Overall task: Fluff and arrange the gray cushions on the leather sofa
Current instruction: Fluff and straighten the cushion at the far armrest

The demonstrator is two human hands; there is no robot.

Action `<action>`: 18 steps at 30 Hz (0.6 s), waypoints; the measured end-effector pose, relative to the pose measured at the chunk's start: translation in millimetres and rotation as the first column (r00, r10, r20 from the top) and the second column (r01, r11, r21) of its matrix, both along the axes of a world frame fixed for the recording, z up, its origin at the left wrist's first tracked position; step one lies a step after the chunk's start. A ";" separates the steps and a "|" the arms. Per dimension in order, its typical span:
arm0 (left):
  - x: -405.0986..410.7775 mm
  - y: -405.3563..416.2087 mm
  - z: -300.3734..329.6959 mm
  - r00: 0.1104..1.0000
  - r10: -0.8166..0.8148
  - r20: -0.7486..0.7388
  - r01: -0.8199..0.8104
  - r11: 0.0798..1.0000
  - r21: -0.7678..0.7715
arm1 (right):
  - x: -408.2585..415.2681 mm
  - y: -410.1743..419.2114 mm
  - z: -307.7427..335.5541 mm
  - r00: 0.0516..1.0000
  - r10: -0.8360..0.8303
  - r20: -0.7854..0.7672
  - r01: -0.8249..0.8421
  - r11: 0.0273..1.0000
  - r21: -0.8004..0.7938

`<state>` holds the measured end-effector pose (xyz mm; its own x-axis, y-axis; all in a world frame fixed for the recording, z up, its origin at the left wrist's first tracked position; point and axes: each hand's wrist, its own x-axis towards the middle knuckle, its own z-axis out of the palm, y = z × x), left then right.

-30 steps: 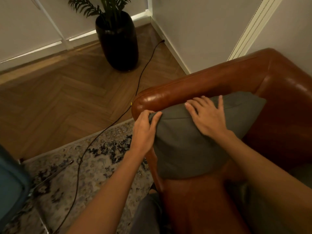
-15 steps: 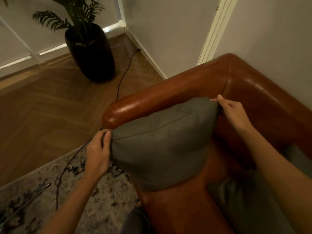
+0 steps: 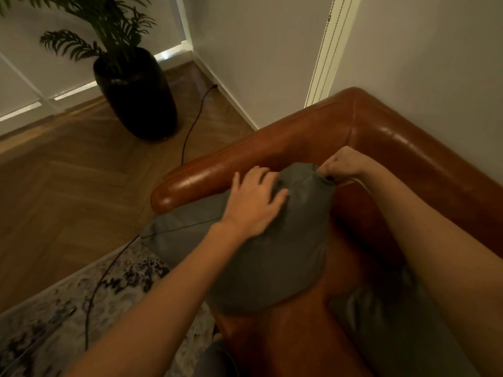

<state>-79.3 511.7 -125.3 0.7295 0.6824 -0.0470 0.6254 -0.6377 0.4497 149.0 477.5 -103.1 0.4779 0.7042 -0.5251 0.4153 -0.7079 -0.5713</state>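
Gray cushion (image 3: 261,257) stands propped in the corner of the brown leather sofa (image 3: 408,148), leaning against the rolled armrest (image 3: 206,175), its lower left corner hanging out past the armrest's front end over the patterned rug (image 3: 54,308). Off to the left a dark plant pot (image 3: 136,93) sits on the wood floor, with a black cable (image 3: 190,131) trailing from the wall toward the rug. On the cushion's upper face the left hand (image 3: 254,204) lies flat, fingers spread and straight, pressing into the fabric. Further right, the right hand (image 3: 344,165) is curled tight on the cushion's top right corner, pinching the bunched fabric there. Lower right, on the seat beneath the right forearm, lies what looks like a second gray cushion (image 3: 394,317), though it is dim and partly hidden.
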 end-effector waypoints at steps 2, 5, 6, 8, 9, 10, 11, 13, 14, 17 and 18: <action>21.0 -3.7 -11.2 0.993 -0.077 -0.086 0.068 0.993 -0.098 | -1.4 -2.8 -5.1 0.987 0.040 0.153 -0.055 0.994 0.090; 24.5 -4.7 -32.8 0.985 -0.076 -0.155 0.078 0.997 0.007 | -3.3 -13.3 -8.7 0.951 -0.081 0.299 -0.033 0.934 0.357; 22.7 -5.2 -36.9 0.988 -0.061 -0.143 0.070 0.996 0.059 | -0.6 -15.0 -9.6 0.942 -0.117 0.314 -0.023 0.913 0.407; 21.5 -7.5 -38.9 0.992 -0.047 -0.116 0.063 0.989 0.131 | 4.5 -13.4 -9.9 0.930 -0.091 0.357 -0.070 0.909 0.412; 21.8 -8.7 -38.7 0.993 -0.041 -0.109 0.057 0.987 0.149 | 7.1 -9.9 -11.0 0.925 -0.069 0.373 -0.095 0.909 0.405; 22.6 -9.1 -38.5 0.994 -0.033 -0.103 0.050 0.986 0.158 | 8.6 -5.6 -11.4 0.922 -0.069 0.381 -0.101 0.907 0.409; 22.7 -7.7 -38.2 0.995 -0.029 -0.099 0.044 0.987 0.157 | 10.2 0.4 -11.9 0.924 -0.102 0.369 -0.077 0.895 0.439; 20.9 -5.2 -39.0 0.994 -0.032 -0.102 0.047 0.988 0.150 | 11.6 8.8 -6.6 0.937 -0.311 0.161 0.165 0.797 0.581; 19.7 -5.0 -40.0 0.995 -0.032 -0.098 0.047 0.987 0.156 | 14.1 9.6 -3.6 0.917 -0.398 -0.026 0.336 0.735 0.589; 19.2 -2.9 -41.2 0.995 -0.032 -0.090 0.046 0.986 0.159 | 19.3 -2.3 0.3 0.946 -0.235 -0.224 0.303 0.885 0.354; 19.5 -2.6 -41.6 0.995 -0.028 -0.090 0.042 0.986 0.161 | 18.3 -7.9 -2.3 0.981 -0.106 -0.163 0.150 0.946 0.289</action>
<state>-59.8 509.0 -166.9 0.7512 0.6600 -0.0025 0.6336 -0.7201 0.2828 167.4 469.6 -105.4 0.5100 0.7767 -0.3697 0.2307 -0.5376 -0.8110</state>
